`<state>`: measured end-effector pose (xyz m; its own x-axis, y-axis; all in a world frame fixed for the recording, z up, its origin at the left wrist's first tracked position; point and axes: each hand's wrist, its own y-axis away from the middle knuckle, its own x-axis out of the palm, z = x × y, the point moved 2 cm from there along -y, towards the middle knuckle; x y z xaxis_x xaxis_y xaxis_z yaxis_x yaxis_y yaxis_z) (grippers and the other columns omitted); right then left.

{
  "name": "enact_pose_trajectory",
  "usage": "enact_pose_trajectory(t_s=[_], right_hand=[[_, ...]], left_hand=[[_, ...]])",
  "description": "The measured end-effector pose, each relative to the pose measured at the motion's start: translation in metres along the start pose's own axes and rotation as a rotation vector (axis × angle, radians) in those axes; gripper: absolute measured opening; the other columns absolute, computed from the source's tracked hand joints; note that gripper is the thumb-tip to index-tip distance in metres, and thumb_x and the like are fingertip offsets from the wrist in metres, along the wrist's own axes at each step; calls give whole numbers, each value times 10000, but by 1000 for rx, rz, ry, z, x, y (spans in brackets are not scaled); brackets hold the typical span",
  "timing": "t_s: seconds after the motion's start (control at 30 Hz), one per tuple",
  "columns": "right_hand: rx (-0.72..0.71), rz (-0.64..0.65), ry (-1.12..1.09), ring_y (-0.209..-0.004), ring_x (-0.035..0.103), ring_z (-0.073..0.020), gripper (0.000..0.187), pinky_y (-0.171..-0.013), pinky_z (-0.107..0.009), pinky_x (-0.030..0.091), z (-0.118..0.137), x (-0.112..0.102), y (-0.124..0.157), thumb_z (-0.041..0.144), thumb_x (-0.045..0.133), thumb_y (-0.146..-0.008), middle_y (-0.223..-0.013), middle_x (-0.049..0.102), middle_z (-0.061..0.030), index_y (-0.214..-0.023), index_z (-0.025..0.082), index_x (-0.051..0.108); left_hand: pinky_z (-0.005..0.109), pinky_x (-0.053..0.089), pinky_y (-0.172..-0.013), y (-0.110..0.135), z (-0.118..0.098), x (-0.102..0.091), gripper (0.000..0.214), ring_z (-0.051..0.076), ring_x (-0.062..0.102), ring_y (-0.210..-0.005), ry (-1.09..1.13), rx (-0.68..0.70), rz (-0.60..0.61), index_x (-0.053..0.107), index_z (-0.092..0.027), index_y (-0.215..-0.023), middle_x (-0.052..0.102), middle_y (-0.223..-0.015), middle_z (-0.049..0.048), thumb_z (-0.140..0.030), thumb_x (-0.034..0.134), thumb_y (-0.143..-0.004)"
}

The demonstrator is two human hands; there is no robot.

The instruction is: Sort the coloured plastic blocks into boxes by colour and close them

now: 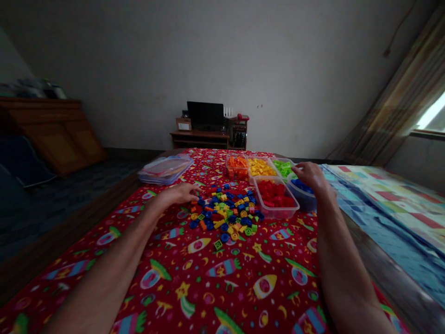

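Note:
A heap of small plastic blocks (227,212) in blue, yellow, red, orange and green lies on the red rocket-print tablecloth (215,273). My left hand (181,193) rests palm down at the heap's left edge, fingers curled toward the pieces; whether it grips one is hidden. My right hand (310,175) hovers over the round tub of blue blocks (304,195), fingers bent down over it. Beside that tub stand clear tubs of red blocks (276,197), orange blocks (237,167), yellow blocks (261,167) and green blocks (283,168).
A stack of clear lids (165,169) lies at the far left of the table. A blue and pastel patterned cover (389,204) spreads to the right. Beyond the table stand a low desk with a dark monitor (206,116) and a wooden cabinet (55,134) at left.

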<state>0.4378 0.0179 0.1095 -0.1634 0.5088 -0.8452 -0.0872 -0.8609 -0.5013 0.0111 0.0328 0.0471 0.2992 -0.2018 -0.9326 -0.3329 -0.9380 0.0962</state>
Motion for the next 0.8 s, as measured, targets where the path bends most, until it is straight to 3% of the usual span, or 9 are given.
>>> enact_pose_trajectory(t_s=[0.13, 0.33, 0.43, 0.53, 0.67, 0.8], right_hand=[[-134, -9, -92, -790, 617, -205, 302, -723, -297, 418, 58, -2, 4, 256, 445, -866, -868, 696, -145, -954, 122, 702], [-443, 271, -238, -567, 435, -106, 220, -559, -243, 297, 133, 29, 35, 83, 460, -795, -667, 609, -53, -752, 135, 669], [-488, 359, -188, -527, 335, -93, 247, -530, -258, 239, 147, 42, 48, 20, 431, -774, -605, 545, -38, -679, 122, 636], [-492, 398, -140, -518, 331, -93, 258, -530, -267, 226, 153, 47, 53, 29, 419, -789, -603, 546, -46, -677, 113, 635], [-521, 371, -96, -585, 474, -127, 286, -578, -263, 290, 160, 55, 55, 122, 399, -860, -693, 627, -96, -772, 111, 670], [-549, 402, 3, -794, 594, -191, 249, -730, -274, 367, 159, 73, 58, 160, 439, -866, -860, 677, -144, -866, 118, 684]], left_hand=[[218, 452, -617, 1, -7, 6, 340, 194, 636, -737, -66, 36, -20, 706, -230, -923, 718, -797, 12, -316, 623, -604], [226, 447, -643, -5, -17, 18, 211, 200, 618, -772, -101, 142, -100, 716, -246, -808, 697, -803, 21, -275, 632, -616], [242, 451, -693, -4, -21, 18, 189, 210, 619, -810, -92, 222, -115, 719, -235, -796, 692, -835, 40, -279, 623, -638], [245, 447, -651, -2, -25, 15, 191, 197, 623, -740, -62, 188, -117, 701, -210, -790, 695, -795, 47, -313, 562, -708], [233, 441, -613, -1, -27, 12, 231, 178, 621, -706, -23, 132, -204, 677, -191, -818, 702, -778, 44, -317, 495, -754], [238, 452, -610, -4, -24, 13, 234, 182, 624, -707, 29, 112, -264, 667, -187, -840, 706, -781, 40, -332, 515, -736]])
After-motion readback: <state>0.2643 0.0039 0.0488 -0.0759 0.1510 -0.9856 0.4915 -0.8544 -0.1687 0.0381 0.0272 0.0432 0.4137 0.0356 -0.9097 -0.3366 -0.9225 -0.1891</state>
